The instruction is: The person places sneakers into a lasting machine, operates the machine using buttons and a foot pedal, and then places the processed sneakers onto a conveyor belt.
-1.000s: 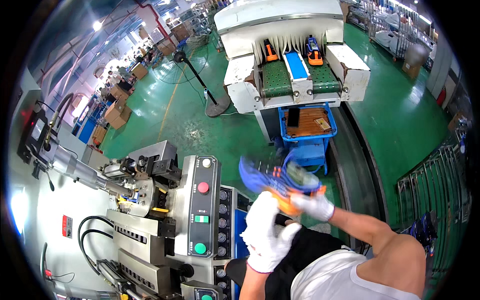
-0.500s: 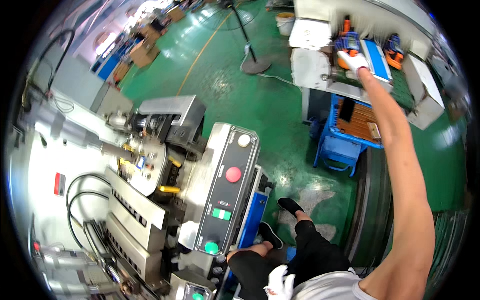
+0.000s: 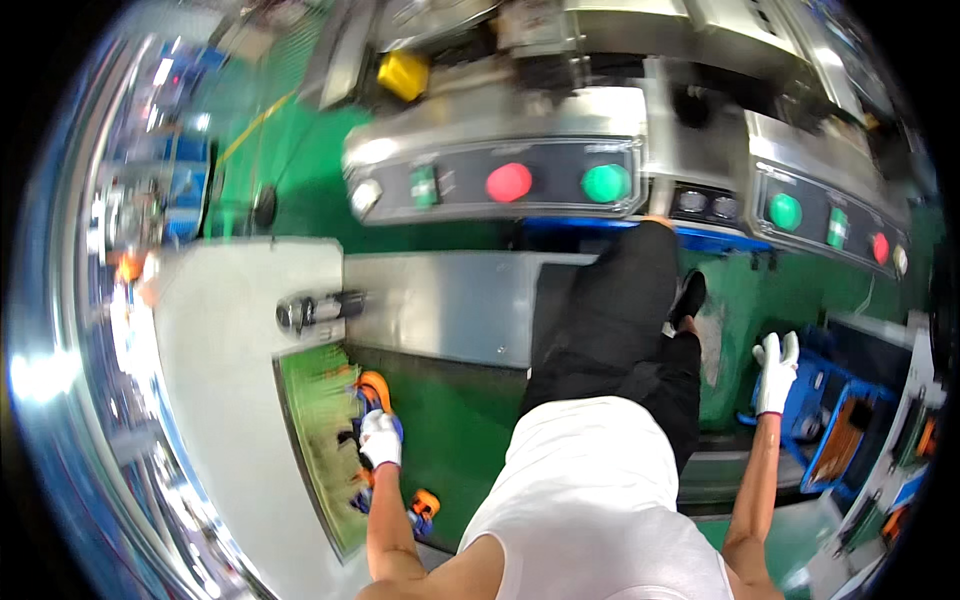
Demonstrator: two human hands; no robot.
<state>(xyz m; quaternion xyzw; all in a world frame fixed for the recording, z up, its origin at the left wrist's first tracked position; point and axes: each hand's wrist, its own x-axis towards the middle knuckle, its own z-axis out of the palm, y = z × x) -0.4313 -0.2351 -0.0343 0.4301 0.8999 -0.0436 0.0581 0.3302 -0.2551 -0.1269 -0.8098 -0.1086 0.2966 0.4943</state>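
Observation:
My left hand, in a white glove, is closed around an orange-and-blue object at the edge of a green mat. Motion blur and the glove hide much of this object, so its exact kind does not show. Close by, nearer to me, lies a similar orange-and-blue object. My right hand, also white-gloved, is stretched out to the right with its fingers apart and nothing in them. Beneath and beside it stands a blue plastic stool with a brown slatted top.
Ahead is a machine with a control panel of coloured buttons; a second panel sits to its right. A pale worktop fills the left, with a dark cylindrical object at its edge. The green mat lies beside it.
My view has swung round to the left. My right hand has left the orange-and-blue object on the bench and is open; my left hand has gone from my lap to another such object.

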